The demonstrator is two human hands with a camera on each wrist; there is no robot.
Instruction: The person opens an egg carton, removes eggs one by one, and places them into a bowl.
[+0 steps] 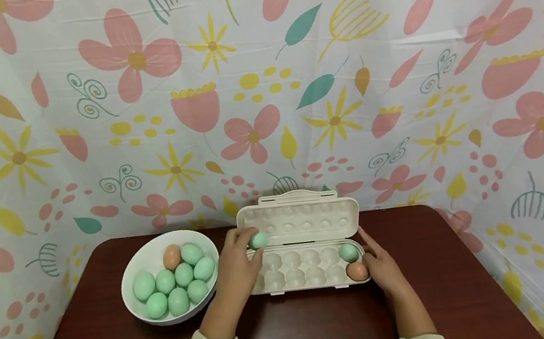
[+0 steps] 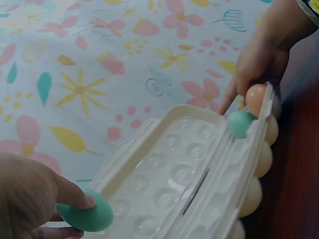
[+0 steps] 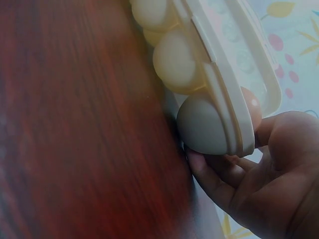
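Observation:
My left hand (image 1: 235, 260) pinches a green egg (image 1: 258, 240) between thumb and fingers, above the left part of an open cream egg carton (image 1: 303, 238). In the left wrist view the same green egg (image 2: 92, 211) is held near the carton's raised lid. At the carton's right end, my right hand (image 1: 382, 264) grips its side; the right wrist view has some fingers (image 3: 212, 174) reaching beneath the end cup. Another green egg (image 1: 348, 252) and a brown egg (image 1: 357, 271) sit in the rightmost cups, beside that hand.
To the left of the carton stands a white bowl (image 1: 140, 258) with several green eggs (image 1: 178, 300) and one brown egg (image 1: 171, 257). Both rest on a dark reddish-brown table (image 1: 322, 326). A flowered cloth (image 1: 258, 78) hangs right behind the table's back edge.

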